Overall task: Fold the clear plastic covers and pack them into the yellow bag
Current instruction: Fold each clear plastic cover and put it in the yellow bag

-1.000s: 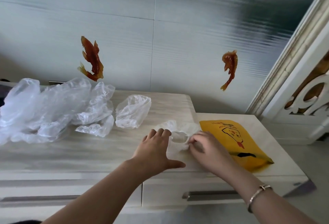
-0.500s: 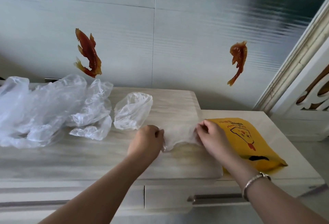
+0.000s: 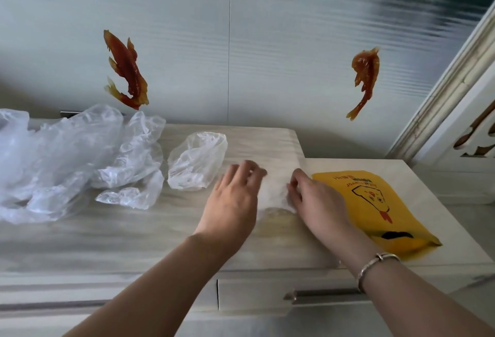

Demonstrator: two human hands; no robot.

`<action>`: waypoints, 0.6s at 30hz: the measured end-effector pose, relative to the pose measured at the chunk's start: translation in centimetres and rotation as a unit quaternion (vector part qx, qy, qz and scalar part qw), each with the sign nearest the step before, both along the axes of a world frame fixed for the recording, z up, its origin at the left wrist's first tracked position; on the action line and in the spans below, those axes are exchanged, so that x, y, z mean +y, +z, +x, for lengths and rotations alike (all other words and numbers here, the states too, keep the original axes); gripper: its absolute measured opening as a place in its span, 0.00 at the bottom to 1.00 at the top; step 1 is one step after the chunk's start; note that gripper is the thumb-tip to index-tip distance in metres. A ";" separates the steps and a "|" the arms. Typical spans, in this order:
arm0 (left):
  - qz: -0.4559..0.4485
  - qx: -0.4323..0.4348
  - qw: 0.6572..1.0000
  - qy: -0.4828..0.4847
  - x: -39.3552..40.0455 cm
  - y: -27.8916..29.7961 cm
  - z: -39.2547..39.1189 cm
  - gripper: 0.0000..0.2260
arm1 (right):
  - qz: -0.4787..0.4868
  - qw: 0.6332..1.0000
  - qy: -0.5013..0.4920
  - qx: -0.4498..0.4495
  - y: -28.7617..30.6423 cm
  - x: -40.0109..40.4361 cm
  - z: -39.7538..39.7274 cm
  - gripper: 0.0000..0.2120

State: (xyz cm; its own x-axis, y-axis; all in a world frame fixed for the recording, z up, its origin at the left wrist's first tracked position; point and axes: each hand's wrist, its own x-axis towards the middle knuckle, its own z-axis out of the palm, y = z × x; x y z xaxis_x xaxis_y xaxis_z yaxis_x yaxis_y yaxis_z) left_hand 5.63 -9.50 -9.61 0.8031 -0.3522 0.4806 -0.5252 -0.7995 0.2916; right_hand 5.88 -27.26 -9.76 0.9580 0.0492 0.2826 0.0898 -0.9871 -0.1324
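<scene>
Both hands on one clear plastic cover (image 3: 276, 192) on cabinet top (image 3: 134, 229): L hand (image 3: 233, 202) flat w/ fingers spread, R hand (image 3: 318, 202) pinching its edge; yellow bag (image 3: 375, 211) lies flat just R, long axis running near-right to far-left.

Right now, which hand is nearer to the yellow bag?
Right. The right hand lies just beside the yellow bag, at its left edge; the left hand is farther left.

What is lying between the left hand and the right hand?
In the head view, a clear plastic cover lies between the left hand and right hand.
</scene>
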 end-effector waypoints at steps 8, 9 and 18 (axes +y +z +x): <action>0.115 0.176 0.977 -0.045 0.3 -1.8 -0.2 0.22 | 0.029 0.992 0.034 -0.119 -0.2 2.2 -1.1 0.10; 0.116 0.181 0.976 -0.043 0.3 -1.6 -0.2 0.22 | 0.021 0.991 0.060 -0.114 -0.2 2.7 -1.5 0.12; 0.178 0.225 0.958 0.010 0.7 -1.0 -0.4 0.27 | 0.008 0.986 0.061 0.153 -1.1 2.4 -1.5 0.27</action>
State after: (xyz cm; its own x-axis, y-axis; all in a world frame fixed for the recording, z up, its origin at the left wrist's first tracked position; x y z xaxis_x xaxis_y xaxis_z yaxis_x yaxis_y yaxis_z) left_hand 5.27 -8.78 -10.64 0.9088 -0.4122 -0.0646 -0.3941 -0.8989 0.1915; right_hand 4.38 -24.88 -10.89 0.9857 0.1677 -0.0175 0.1616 -0.9690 -0.1870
